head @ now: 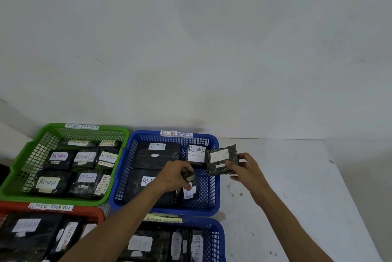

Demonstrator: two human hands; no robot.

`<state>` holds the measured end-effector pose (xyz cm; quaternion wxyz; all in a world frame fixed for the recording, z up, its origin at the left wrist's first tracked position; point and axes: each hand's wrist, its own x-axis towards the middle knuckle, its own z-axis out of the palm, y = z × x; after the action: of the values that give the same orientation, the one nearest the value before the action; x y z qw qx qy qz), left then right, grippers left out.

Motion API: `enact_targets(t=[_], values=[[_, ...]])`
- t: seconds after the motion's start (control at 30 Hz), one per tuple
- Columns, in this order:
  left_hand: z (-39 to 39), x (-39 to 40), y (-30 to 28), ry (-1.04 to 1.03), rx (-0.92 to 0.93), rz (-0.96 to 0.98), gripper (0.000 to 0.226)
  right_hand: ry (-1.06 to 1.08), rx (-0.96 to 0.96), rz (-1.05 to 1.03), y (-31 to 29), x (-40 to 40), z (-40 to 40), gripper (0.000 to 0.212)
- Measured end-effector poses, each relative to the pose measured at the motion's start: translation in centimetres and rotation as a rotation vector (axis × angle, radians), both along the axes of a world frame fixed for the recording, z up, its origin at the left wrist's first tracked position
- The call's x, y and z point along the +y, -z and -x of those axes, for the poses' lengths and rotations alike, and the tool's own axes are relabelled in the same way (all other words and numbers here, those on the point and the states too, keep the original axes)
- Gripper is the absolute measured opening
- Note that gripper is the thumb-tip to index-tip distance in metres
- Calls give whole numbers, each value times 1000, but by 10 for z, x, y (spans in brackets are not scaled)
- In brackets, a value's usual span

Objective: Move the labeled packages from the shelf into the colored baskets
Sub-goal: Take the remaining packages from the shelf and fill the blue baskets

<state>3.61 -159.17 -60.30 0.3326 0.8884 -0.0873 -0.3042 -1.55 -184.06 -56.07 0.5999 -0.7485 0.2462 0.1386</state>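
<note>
i had my right hand (246,168) pinching a dark plastic-wrapped package with a white paper label (221,159) by its near edge, held over the far right corner of the far blue mesh basket (209,187). my left hand (176,174) had its fingers curled round a smaller dark package (188,176) low inside that basket. my worry was the slick wrap sliding out of that thin pinch, so the package would drop onto the white table (286,177) outside the rim. i also judged i could misread the blurred label and sort it wrongly, since the green basket (27,155) sat just left.
</note>
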Motion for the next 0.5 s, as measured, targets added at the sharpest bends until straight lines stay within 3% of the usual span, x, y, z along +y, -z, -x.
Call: enact_targets(t=[0.17, 0.33, 0.5], values=[[-5, 22, -21, -222, 64, 98, 47, -112, -48, 151, -7, 3, -9, 28], [-32, 60, -40, -375, 135, 131, 48, -441, -54, 369, -12, 27, -21, 23], [-44, 88, -49, -497, 195, 143, 54, -712, -10, 518, 13, 68, -25, 41]])
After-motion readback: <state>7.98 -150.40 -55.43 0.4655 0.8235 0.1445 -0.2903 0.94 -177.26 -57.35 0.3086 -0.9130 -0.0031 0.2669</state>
